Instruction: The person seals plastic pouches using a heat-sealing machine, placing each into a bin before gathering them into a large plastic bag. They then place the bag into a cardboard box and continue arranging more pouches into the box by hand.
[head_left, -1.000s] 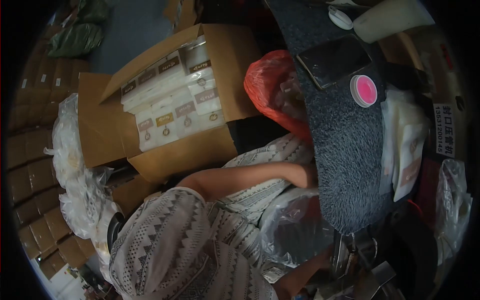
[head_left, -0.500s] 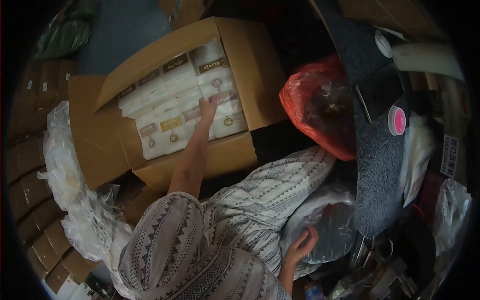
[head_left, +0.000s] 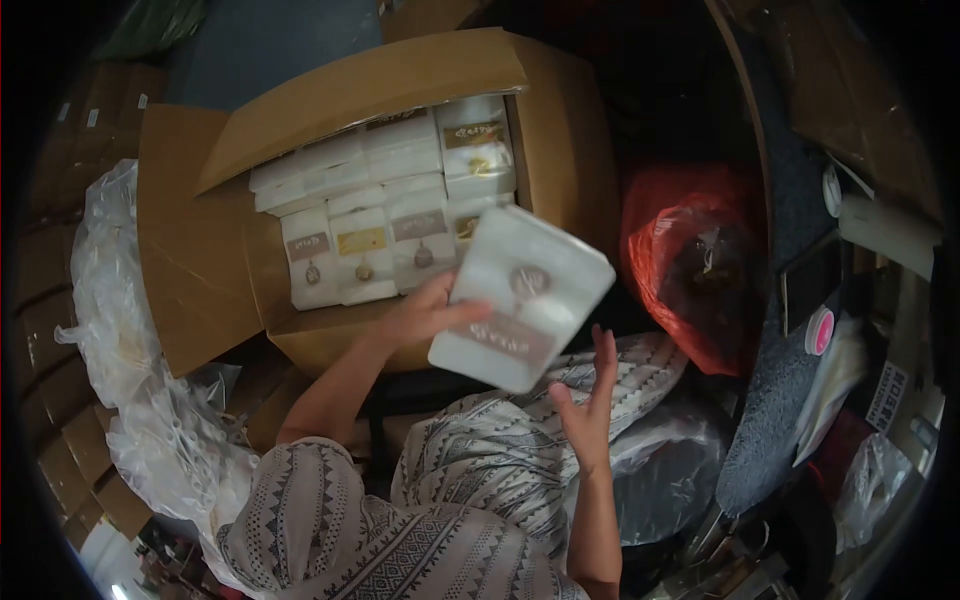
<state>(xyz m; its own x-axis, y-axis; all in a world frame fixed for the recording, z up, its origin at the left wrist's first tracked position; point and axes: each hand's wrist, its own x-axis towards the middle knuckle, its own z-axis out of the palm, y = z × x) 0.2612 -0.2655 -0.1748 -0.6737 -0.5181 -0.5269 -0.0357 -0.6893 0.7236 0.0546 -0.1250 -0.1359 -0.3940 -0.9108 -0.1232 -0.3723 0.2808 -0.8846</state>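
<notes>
Brown cartons (head_left: 85,450) are stacked at the far left, partly hidden by crumpled clear plastic (head_left: 125,330). Beside the plastic, an open cardboard box (head_left: 190,240) is filled with rows of labelled white packets (head_left: 405,240); their far row is partly covered by a raised flap (head_left: 370,85). A white packet (head_left: 520,300) is held at its left edge by the left hand (head_left: 425,312), closed with the thumb laid on top. The packet is held tilted, and the box's near right corner is blocked from view by it. The right hand (head_left: 590,405) is held open, thumb and fingers wide apart, gripping nothing, just below the packet. A clear bag (head_left: 660,480) is seen beside the right forearm. Farther right, a red bag (head_left: 652,255) is set between the box and a grey mat (head_left: 765,430), where a pink-topped tub (head_left: 820,330) is placed near a phone (head_left: 810,280).
</notes>
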